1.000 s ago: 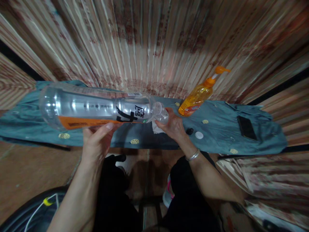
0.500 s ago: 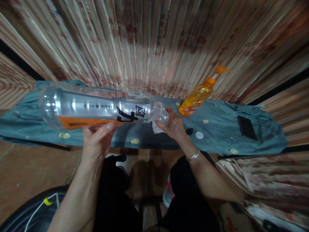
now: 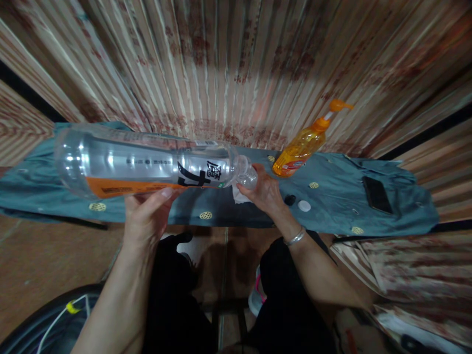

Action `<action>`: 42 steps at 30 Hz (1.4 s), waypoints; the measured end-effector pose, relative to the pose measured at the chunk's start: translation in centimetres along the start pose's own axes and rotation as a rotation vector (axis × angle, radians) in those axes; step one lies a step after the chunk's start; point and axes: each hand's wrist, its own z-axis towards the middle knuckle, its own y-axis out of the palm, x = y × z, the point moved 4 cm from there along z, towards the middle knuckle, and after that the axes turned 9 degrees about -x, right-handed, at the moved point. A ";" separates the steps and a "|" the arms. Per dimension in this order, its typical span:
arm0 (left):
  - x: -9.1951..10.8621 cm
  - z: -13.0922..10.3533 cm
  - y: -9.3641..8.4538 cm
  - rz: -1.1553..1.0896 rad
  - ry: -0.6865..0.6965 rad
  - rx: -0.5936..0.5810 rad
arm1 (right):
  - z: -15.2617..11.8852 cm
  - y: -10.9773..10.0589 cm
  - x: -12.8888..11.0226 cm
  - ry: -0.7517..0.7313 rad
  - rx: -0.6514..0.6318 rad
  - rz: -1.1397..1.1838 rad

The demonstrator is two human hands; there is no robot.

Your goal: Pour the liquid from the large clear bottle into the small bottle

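A large clear plastic bottle (image 3: 147, 160) with an orange and black label lies nearly level across the view, its neck to the right. My left hand (image 3: 147, 214) supports it from below, fingers largely hidden behind it. At its mouth is a small clear plastic bottle (image 3: 249, 178), gripped by my right hand (image 3: 266, 191). The two mouths appear to meet; whether they touch I cannot tell. Beneath my right hand, something white like a tissue (image 3: 239, 196) shows in part. A black cap (image 3: 290, 200) and a white round disc (image 3: 304, 206) lie just right of that hand.
An orange pump bottle (image 3: 300, 150) stands at the back of the narrow table with its green cloth (image 3: 332, 196). On the right lies a dark phone (image 3: 376, 195). Behind the table hangs a pleated curtain (image 3: 228, 73). A black round tub (image 3: 55, 324) with a white cord is at lower left.
The base end of the large bottle has shifted slightly left, and my left hand a little with it. My right hand and the small bottle stay about where they were.
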 end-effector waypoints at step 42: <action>0.1 -0.1 0.3 -0.055 -0.007 0.010 | 0.0 0.0 0.0 -0.001 0.013 -0.006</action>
